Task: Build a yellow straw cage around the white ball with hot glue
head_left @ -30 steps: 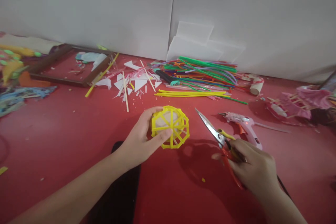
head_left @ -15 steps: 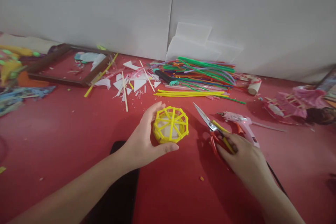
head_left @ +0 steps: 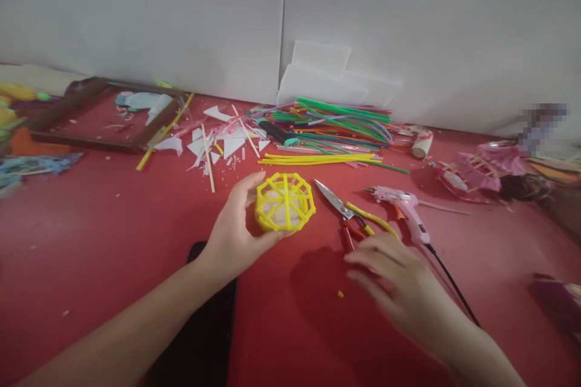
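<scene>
My left hand point(head_left: 242, 217) is closed around the side of a small yellow octagonal frame point(head_left: 287, 201), its thumb along the near edge. The frame looks made of yellow pipe cleaners, with spokes meeting at the centre and something pale inside. Right of it, scissors point(head_left: 345, 210) with red handles lie on the red table point(head_left: 281, 320), blades pointing to the far left. A bent yellow stick point(head_left: 374, 219) lies across them. My right hand point(head_left: 394, 272) hovers by the handles, slightly blurred, fingers apart and holding nothing; it partly hides the handles.
A pink glue gun point(head_left: 408, 208) with a black cord lies right of the scissors. Behind are yellow sticks point(head_left: 318, 159), a pile of coloured pipe cleaners point(head_left: 340, 121) and white scraps point(head_left: 233, 144). A brown frame point(head_left: 86, 144) lies far left, a dark flat object point(head_left: 200, 320) under my left arm.
My right hand has let go of the scissors and the yellow stick, which now lie on the table, and has drawn back towards me. My left hand still holds the yellow frame. The view has shifted slightly.
</scene>
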Demonstrator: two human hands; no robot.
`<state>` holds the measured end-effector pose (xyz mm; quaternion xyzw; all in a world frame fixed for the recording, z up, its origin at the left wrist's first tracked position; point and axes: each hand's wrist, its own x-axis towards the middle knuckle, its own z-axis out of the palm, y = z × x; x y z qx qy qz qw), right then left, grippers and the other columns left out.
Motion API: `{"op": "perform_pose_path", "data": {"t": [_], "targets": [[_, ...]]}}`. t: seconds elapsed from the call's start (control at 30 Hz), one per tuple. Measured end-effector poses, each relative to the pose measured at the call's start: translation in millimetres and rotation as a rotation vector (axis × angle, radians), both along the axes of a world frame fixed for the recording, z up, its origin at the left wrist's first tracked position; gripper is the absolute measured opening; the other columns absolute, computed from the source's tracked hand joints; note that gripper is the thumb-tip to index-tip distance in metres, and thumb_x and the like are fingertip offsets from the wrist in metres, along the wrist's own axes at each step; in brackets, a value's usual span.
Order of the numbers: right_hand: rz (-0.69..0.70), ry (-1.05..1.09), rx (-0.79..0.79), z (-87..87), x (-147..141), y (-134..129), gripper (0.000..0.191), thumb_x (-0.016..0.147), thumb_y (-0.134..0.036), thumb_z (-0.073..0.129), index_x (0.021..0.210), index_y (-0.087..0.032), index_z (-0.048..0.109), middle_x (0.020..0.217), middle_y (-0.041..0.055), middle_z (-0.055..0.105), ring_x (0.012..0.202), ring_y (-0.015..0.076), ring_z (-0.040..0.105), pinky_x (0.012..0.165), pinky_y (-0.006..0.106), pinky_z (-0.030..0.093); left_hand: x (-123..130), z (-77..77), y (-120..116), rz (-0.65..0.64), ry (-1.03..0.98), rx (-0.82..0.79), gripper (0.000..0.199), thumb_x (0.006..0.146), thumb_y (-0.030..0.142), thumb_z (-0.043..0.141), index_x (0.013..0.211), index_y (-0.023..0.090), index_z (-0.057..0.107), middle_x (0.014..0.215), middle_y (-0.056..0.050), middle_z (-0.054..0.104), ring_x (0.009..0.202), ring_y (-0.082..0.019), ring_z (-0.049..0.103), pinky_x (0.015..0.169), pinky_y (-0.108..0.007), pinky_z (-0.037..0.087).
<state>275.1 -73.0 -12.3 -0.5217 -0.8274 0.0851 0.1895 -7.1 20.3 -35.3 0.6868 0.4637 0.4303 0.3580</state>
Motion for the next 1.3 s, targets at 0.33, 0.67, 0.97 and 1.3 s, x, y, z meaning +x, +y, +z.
{"op": "perform_pose_path", "data": {"t": [0.33, 0.67, 0.97, 1.3], "targets": [[0.186, -0.108, -0.155, -10.5, -18.0, -3.8, 0.021, 0.093, -0.007, 0.051, 0.080, -0.022, 0.059, 0.080, 0.0027, 0.068, 0.074, 0.0191, 0.059, 0.070, 0.034, 0.045, 0.3, -2.3, -4.3, 0.007, -0.057, 0.130, 0.084, 0.075, 0.045, 0.086, 0.143, 0.025, 0.040, 0.146, -0.014, 0.051, 0.136, -0.034, 0.056, 0.113, -0.052, 0.051], [-0.032, 0.397, -0.023, 33.3, -66.1, 158.1, 0.012, 0.093, -0.029, 0.059, 0.089, -0.019, 0.066, 0.083, 0.0023, 0.072, 0.073, 0.0143, 0.064, 0.070, 0.028, 0.052, -6.0, 8.7, -12.2, -0.372, 0.048, 0.326, 0.075, 0.073, 0.039, 0.089, 0.136, 0.032, 0.049, 0.127, -0.009, 0.066, 0.115, -0.032, 0.068, 0.102, -0.049, 0.058], [0.025, 0.745, -0.167, 26.4, -81.6, 160.6, 0.023, 0.090, -0.028, 0.065, 0.110, -0.023, 0.075, 0.117, 0.0055, 0.078, 0.108, 0.0191, 0.073, 0.096, 0.037, 0.060, 1.6, 6.1, -15.1, -0.355, 0.183, -0.095, 0.117, 0.053, 0.061, 0.096, 0.150, 0.026, 0.041, 0.144, -0.017, 0.058, 0.132, -0.040, 0.060, 0.111, -0.058, 0.051], [-0.191, 0.660, 0.071, -4.5, -28.6, 31.4, 0.019, 0.100, -0.030, 0.054, 0.112, -0.025, 0.069, 0.110, 0.0085, 0.073, 0.106, 0.0209, 0.070, 0.090, 0.037, 0.058, -4.8, 7.4, -7.7, -0.338, 0.134, -0.028, 0.055, 0.096, 0.063, 0.057, 0.137, 0.027, 0.053, 0.101, -0.004, 0.075, 0.089, -0.021, 0.075, 0.082, -0.032, 0.062]]}}
